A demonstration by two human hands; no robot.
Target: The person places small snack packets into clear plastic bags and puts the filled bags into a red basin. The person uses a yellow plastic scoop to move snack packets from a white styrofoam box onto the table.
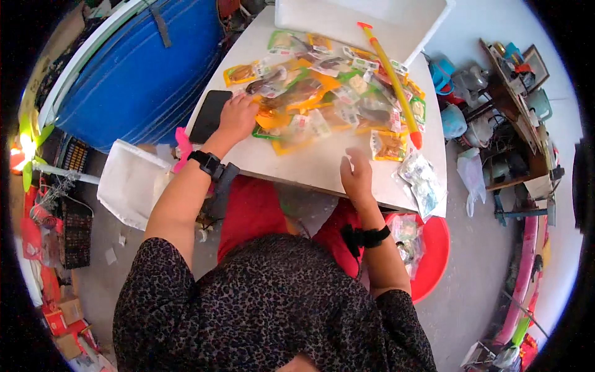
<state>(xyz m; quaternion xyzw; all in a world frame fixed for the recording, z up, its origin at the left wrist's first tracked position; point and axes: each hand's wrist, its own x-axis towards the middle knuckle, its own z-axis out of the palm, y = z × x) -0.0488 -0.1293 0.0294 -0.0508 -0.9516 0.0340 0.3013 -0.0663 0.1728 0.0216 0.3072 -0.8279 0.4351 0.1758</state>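
Several sealed plastic food packets [297,93] with orange, green and clear wrapping lie in a loose heap on the white table [288,162]. Some in the middle are blurred. My left hand [239,116] is at the heap's left side, palm down, fingertips by the nearest packets; no grip on one shows. Just left of it lies a black smartphone [210,116]. Over the table's front edge, my right hand [357,173] is blurred, thumb and fingers apart with nothing visible between them. An orange-ended yellow plastic tube [393,76] lies slanted across the heap's right side.
A white foam box [353,21] stands at the table's back. Clear plastic packets [420,179] overlap the front right corner, above a red basin [432,260] holding more packets. Another white foam box [132,181] is at left, near a large blue tub [144,74]. A cluttered wooden shelf [516,107] stands right.
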